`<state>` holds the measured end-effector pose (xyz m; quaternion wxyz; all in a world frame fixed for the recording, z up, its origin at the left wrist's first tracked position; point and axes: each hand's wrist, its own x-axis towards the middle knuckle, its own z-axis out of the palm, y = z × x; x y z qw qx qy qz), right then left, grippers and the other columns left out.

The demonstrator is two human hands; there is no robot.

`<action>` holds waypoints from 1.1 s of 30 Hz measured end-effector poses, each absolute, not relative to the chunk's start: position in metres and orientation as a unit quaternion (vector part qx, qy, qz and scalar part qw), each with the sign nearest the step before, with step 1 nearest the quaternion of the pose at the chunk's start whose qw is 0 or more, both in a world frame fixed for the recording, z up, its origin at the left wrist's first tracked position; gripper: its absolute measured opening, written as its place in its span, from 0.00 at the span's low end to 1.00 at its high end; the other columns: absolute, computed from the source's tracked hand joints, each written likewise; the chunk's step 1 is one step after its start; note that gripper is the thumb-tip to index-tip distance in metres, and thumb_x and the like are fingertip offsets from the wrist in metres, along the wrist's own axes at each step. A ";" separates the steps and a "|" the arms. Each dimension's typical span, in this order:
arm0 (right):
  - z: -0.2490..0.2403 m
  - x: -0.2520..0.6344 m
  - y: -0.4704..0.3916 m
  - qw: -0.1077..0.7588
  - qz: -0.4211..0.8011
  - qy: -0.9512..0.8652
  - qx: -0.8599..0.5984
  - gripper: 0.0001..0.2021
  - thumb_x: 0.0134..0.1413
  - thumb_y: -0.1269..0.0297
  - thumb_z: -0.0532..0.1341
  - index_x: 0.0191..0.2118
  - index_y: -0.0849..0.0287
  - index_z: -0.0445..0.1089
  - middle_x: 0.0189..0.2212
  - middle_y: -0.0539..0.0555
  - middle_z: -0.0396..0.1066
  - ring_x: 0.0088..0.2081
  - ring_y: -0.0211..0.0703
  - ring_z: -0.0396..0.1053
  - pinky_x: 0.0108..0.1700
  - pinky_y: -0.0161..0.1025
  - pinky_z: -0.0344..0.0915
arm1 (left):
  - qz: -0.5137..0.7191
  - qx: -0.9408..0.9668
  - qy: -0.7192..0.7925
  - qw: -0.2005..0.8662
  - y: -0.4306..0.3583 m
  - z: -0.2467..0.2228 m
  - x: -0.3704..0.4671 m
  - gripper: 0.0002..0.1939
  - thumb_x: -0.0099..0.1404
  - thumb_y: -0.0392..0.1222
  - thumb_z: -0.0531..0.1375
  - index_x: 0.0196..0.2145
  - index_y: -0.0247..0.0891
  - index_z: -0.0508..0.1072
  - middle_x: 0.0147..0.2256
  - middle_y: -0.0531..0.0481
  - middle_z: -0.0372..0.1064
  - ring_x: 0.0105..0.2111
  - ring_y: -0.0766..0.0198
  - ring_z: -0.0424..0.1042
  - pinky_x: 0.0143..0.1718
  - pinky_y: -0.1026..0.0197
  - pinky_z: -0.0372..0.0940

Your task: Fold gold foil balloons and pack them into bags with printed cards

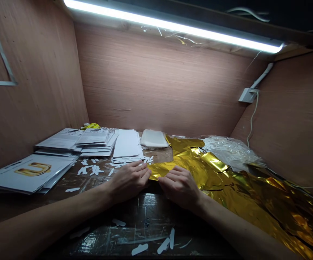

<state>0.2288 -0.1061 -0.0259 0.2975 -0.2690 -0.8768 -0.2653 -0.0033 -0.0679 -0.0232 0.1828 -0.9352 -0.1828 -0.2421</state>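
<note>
From my end, the biggest thing in view is the plywood back panel point(156, 86), standing beyond both hands. Under them I have the dark, tape-covered table point(145, 207), its near part shining just this side of the wrists. Gold foil sheets point(240, 202) spread from beyond the right hand out past the right forearm, creased and overlapping. A lit tube point(172, 23) runs high above and beyond the hands. Beyond the left forearm I see stacked packets point(29, 173), the nearest printed with a gold letter U; a white paper stack point(128, 144) lies straight beyond the left hand. Farther out from the right hand is a clear bag of white pieces point(229, 151).

The right hand point(180, 187) is curled closed over a narrow folded foil piece point(156, 171), gripping its near edge. The left hand point(132, 178) presses its fingers, held together, over the other end; its thumb is hidden, so I can't tell whether it pinches. The foil piece sits between the two hands; I can't make out whether it joins the sheets.

Smallest are the white tabs point(140, 249), scattered nearer than the hands and also beyond the left wrist.
</note>
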 end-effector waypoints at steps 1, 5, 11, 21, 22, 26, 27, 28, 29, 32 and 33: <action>-0.025 0.231 -0.105 0.309 -0.265 -0.871 -0.275 0.15 0.65 0.73 0.57 0.25 0.59 0.67 0.19 0.48 0.68 0.22 0.36 0.59 0.33 0.40 0.52 | -0.235 -0.926 -0.181 0.233 -0.066 -0.022 -0.004 0.13 0.73 0.30 0.51 0.44 0.29 0.76 0.45 0.35 0.78 0.47 0.52 0.78 0.55 0.48 0.69; -0.021 0.239 -0.101 0.353 -0.266 -0.849 -0.289 0.15 0.65 0.72 0.60 0.25 0.59 0.69 0.20 0.48 0.71 0.22 0.35 0.61 0.34 0.39 0.54 | -0.235 -0.887 -0.175 0.356 -0.059 -0.020 -0.009 0.15 0.72 0.30 0.52 0.49 0.22 0.75 0.48 0.31 0.77 0.50 0.48 0.77 0.57 0.45 0.68; -0.016 0.246 -0.099 0.390 -0.257 -0.834 -0.294 0.11 0.63 0.73 0.62 0.29 0.59 0.73 0.21 0.49 0.73 0.23 0.36 0.64 0.34 0.39 0.55 | -0.279 -0.875 -0.212 0.334 -0.038 -0.008 -0.025 0.20 0.70 0.31 0.53 0.56 0.24 0.73 0.55 0.30 0.73 0.56 0.47 0.73 0.59 0.41 0.66; -0.012 0.258 -0.099 0.406 -0.291 -0.815 -0.293 0.07 0.61 0.74 0.65 0.31 0.60 0.74 0.22 0.48 0.74 0.24 0.37 0.67 0.35 0.40 0.57 | -0.371 -0.888 -0.261 0.077 -0.023 0.007 -0.047 0.43 0.61 0.46 0.63 0.71 0.34 0.56 0.65 0.36 0.62 0.61 0.46 0.68 0.60 0.45 0.66; -0.012 0.256 -0.100 0.401 -0.295 -0.817 -0.289 0.07 0.61 0.74 0.65 0.31 0.60 0.74 0.22 0.49 0.74 0.24 0.37 0.67 0.35 0.40 0.57 | -0.380 -0.894 -0.223 0.081 -0.026 0.007 -0.043 0.45 0.61 0.48 0.66 0.71 0.35 0.55 0.66 0.36 0.60 0.64 0.46 0.65 0.63 0.45 0.63; -0.015 0.247 -0.106 0.370 -0.307 -0.834 -0.272 0.07 0.63 0.74 0.64 0.32 0.59 0.74 0.23 0.49 0.74 0.24 0.37 0.66 0.34 0.41 0.56 | -0.383 -0.904 -0.137 0.134 -0.039 0.000 -0.026 0.37 0.64 0.53 0.68 0.65 0.35 0.65 0.60 0.35 0.69 0.62 0.48 0.67 0.62 0.45 0.63; -0.016 0.244 -0.107 0.364 -0.305 -0.838 -0.267 0.07 0.63 0.74 0.63 0.33 0.59 0.74 0.23 0.49 0.74 0.25 0.37 0.66 0.34 0.41 0.56 | -0.379 -0.906 -0.126 0.143 -0.041 -0.002 -0.022 0.32 0.66 0.53 0.66 0.62 0.35 0.68 0.57 0.36 0.72 0.60 0.49 0.70 0.60 0.47 0.65; -0.017 0.242 -0.108 0.359 -0.300 -0.844 -0.262 0.07 0.64 0.74 0.63 0.34 0.59 0.74 0.23 0.49 0.74 0.25 0.37 0.66 0.34 0.41 0.56 | -0.372 -0.909 -0.118 0.145 -0.043 -0.004 -0.019 0.27 0.68 0.52 0.65 0.59 0.34 0.70 0.54 0.37 0.75 0.57 0.50 0.73 0.58 0.48 0.66; -0.018 0.240 -0.109 0.355 -0.293 -0.849 -0.258 0.06 0.64 0.74 0.62 0.35 0.59 0.74 0.23 0.49 0.74 0.25 0.37 0.66 0.34 0.41 0.56 | -0.365 -0.913 -0.111 0.142 -0.045 -0.007 -0.016 0.22 0.70 0.51 0.63 0.56 0.35 0.73 0.52 0.39 0.77 0.55 0.52 0.75 0.57 0.50 0.66; -0.022 0.237 -0.110 0.347 -0.268 -0.863 -0.252 0.06 0.65 0.74 0.61 0.37 0.60 0.74 0.25 0.50 0.74 0.27 0.38 0.65 0.35 0.41 0.56 | -0.354 -0.921 -0.103 0.126 -0.051 -0.013 -0.012 0.13 0.74 0.46 0.59 0.49 0.37 0.76 0.46 0.44 0.80 0.47 0.58 0.79 0.53 0.55 0.66; -0.023 0.236 -0.110 0.348 -0.258 -0.865 -0.252 0.06 0.65 0.74 0.61 0.37 0.59 0.74 0.25 0.50 0.74 0.28 0.38 0.65 0.36 0.41 0.57 | -0.352 -0.922 -0.102 0.126 -0.053 -0.014 -0.011 0.11 0.75 0.45 0.57 0.47 0.38 0.76 0.44 0.45 0.80 0.44 0.59 0.80 0.51 0.56 0.67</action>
